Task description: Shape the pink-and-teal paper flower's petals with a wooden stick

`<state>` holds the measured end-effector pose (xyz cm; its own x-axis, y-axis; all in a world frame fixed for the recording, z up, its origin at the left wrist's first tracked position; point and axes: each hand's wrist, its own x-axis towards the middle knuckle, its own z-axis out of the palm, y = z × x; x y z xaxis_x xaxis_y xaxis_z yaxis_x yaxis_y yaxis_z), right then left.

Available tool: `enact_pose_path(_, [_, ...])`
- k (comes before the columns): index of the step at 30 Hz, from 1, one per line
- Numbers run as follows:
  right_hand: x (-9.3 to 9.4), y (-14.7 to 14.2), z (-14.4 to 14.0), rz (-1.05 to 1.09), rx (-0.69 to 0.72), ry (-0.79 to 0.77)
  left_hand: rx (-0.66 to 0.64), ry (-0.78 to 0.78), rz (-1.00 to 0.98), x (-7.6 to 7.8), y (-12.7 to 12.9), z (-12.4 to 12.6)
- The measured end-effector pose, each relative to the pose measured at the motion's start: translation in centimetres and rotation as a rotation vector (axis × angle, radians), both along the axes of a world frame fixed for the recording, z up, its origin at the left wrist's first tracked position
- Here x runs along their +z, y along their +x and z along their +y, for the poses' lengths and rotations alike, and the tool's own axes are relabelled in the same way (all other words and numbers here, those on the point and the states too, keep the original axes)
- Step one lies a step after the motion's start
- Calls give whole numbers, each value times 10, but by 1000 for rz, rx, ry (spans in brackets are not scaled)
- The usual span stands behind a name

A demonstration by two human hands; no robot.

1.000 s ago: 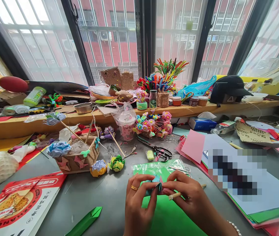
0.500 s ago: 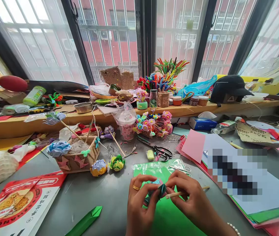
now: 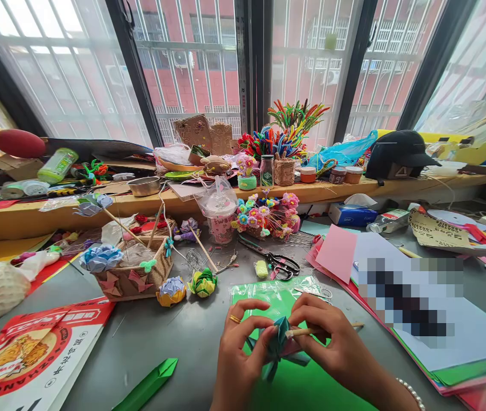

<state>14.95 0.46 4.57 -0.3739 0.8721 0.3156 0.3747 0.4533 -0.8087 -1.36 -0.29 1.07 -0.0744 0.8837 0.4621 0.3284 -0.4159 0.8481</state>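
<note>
Curling petals of teal paper flower (image 3: 277,342): left hand (image 3: 236,357) pinches flower, right hand (image 3: 332,342) pinches wooden stick (image 3: 311,331) against petal; next likely needs rolling.

Head view, single camera: worn on the person's head, facing forward and down across the grey table (image 3: 174,342) toward the windows (image 3: 191,63). Close above both hands, low in centre frame; left fingers (image 3: 243,331) and right fingers (image 3: 311,319) lie nearest the lens. Beyond the fingertips, the cluttered sill (image 3: 183,202). No second view.
</note>
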Motion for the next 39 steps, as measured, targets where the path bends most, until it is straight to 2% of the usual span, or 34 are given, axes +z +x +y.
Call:
enact_pose_path(9, [1,1,0,33,65,-57,-138,-155,-42,10,-5,-2])
enact_pose_path(13, [0,0,-1,28,36,-112,-181,-177,-29,10,-5,-1])
enact_pose_path(19, [-2,-2,-4,-136,-63,-44,-120,-2,128,-1,1,-2])
enact_pose_path(21, [-3,-3,-4,-191,-91,11,-38,70,155,-3,3,-3])
enact_pose_path(24, [-6,-5,-4,-235,-139,69,132,284,238,-2,4,-6])
enact_pose_path(27, [-9,-6,-4,-233,-184,90,195,490,387,-1,6,-8])
enact_pose_path(35, [-12,-9,-9,-224,-199,211,209,525,440,-4,13,-7])
enact_pose_path(39, [-9,-10,-11,-194,-120,252,146,453,446,-1,4,-5])
